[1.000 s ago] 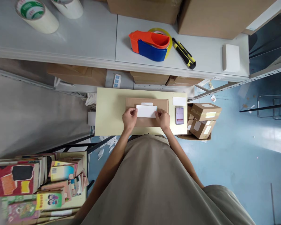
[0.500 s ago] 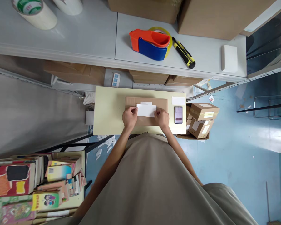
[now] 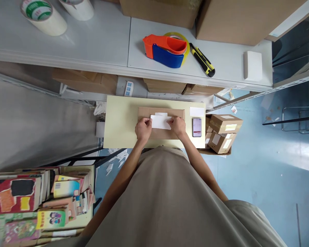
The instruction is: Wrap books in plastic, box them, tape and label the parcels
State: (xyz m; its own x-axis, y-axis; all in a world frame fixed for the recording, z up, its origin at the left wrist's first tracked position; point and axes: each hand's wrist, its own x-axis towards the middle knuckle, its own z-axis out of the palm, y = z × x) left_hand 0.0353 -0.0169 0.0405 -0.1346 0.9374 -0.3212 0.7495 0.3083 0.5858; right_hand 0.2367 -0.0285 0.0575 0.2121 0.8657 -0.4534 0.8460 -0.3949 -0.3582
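— What's around the flat carton (image 3: pixel 144 113) on the yellow table (image 3: pixel 119 120)?
— A phone (image 3: pixel 196 127) beside it — sealed boxes (image 3: pixel 225 132) piled further right.
— The hands?
— Left hand (image 3: pixel 143 128) and right hand (image 3: pixel 178 126) each pinch an end of the white label (image 3: pixel 161 121) atop the carton.

Packing/shipping room: tape dispenser (image 3: pixel 167 50), tape rolls (image 3: pixel 43 17), sealed parcels (image 3: pixel 223 132), stacked cartons (image 3: pixel 237 17).

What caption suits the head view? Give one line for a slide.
Both hands, left hand and right hand, hold a white label on a flat cardboard parcel beside a phone.

A pale yellow table (image 3: pixel 121 120) bears a flat cardboard box (image 3: pixel 179 113), phone (image 3: pixel 196 127) and white slip (image 3: pixel 197 111).
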